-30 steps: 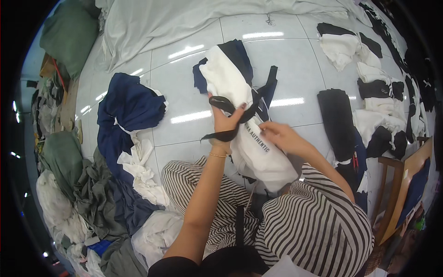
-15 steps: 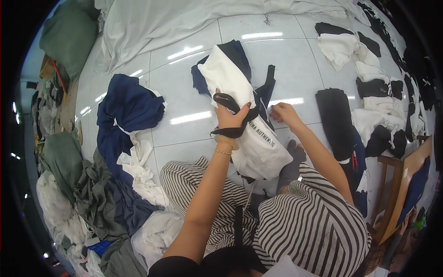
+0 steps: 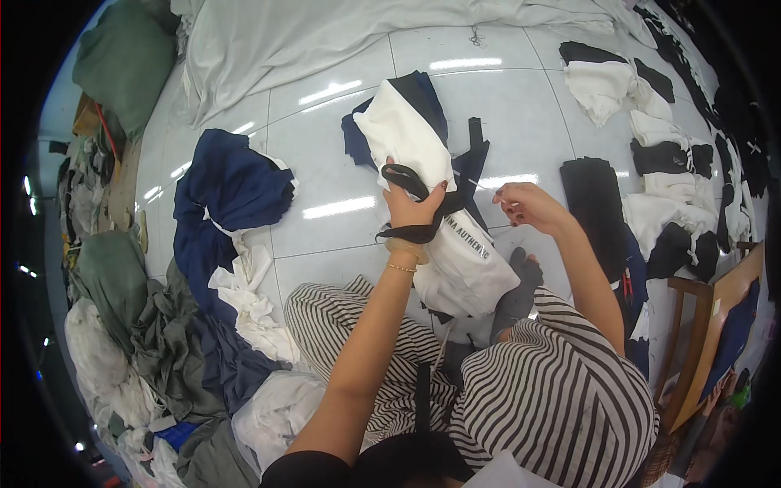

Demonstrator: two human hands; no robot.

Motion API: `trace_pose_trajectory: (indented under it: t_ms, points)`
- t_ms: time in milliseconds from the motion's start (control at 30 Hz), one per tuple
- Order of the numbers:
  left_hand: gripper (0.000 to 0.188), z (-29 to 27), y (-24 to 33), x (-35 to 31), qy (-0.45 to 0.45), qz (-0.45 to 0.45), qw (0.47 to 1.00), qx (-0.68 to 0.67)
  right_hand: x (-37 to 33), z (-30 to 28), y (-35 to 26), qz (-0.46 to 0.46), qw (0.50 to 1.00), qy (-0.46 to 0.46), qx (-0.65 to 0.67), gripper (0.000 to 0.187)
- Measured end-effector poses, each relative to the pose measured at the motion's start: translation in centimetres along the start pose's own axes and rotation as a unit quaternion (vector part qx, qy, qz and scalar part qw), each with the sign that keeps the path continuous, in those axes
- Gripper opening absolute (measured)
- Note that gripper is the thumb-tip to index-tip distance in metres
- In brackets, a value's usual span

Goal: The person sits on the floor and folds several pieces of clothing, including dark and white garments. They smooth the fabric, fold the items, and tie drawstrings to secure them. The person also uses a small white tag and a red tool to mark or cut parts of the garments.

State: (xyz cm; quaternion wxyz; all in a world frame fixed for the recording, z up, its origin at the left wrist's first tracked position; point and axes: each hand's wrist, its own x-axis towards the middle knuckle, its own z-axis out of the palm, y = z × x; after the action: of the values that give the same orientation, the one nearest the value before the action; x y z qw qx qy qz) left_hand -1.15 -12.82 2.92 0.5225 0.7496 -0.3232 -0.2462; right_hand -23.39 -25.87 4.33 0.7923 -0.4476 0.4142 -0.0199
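Note:
A long folded bundle of white fabric (image 3: 394,122), printed near its lower end, lies slantwise on the floor before me. Navy cloth (image 3: 419,88) sticks out from under its far end. My left hand (image 3: 411,210) is closed on the bundle's middle, and a black fabric strip (image 3: 407,179) loops around its fingers. To the right, my right hand (image 3: 529,207) is raised with its fingers pinched on a thin white string (image 3: 476,183), which runs toward the bundle. Black strap-like cloth (image 3: 474,154) shows at the bundle's right side.
A navy cloth pile (image 3: 232,175) lies at left, above white scraps (image 3: 248,293) and grey-green heaps (image 3: 175,350). Black folded fabric (image 3: 590,211) and tied black-and-white bundles (image 3: 663,163) lie at right. A wooden stool (image 3: 691,342) stands at lower right. A pale sheet (image 3: 268,49) covers the back.
My right hand has moved away from the bundle to the right, drawing the string out. My left hand keeps its hold on the bundle.

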Motion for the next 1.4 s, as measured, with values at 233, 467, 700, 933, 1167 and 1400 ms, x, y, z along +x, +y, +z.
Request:
trace_pose_trajectory:
  t_ms: [233,467,700,933,1167,1400]
  points:
    - [0.109,0.7,0.9,0.0,0.006,-0.009,0.999,0.053,-3.8,-2.9,-6.0,-0.003,0.984,0.015,-0.177,0.025]
    - [0.097,2.1,0.7,-0.9,0.105,0.028,0.983,0.149,-14.8,-9.9,-10.4,-0.156,0.953,0.121,-0.228,0.026]
    - [0.098,8.4,4.7,-2.2,0.124,-0.054,0.955,0.263,-17.4,-0.4,-13.7,-0.351,0.868,0.149,-0.318,0.024]
    - [0.068,9.8,3.4,-0.4,0.185,-0.207,0.946,0.169,-4.1,17.6,-15.6,-0.400,0.843,-0.182,-0.309,0.032]
    - [0.056,-0.1,0.1,-3.5,0.024,0.042,0.985,-0.163,-1.1,14.2,-16.2,-0.443,0.829,-0.104,-0.325,0.032]
    - [0.035,-13.5,-6.3,-8.5,-0.111,-0.422,0.887,-0.149,-1.8,0.9,-4.8,-0.203,0.922,0.123,-0.304,0.032]
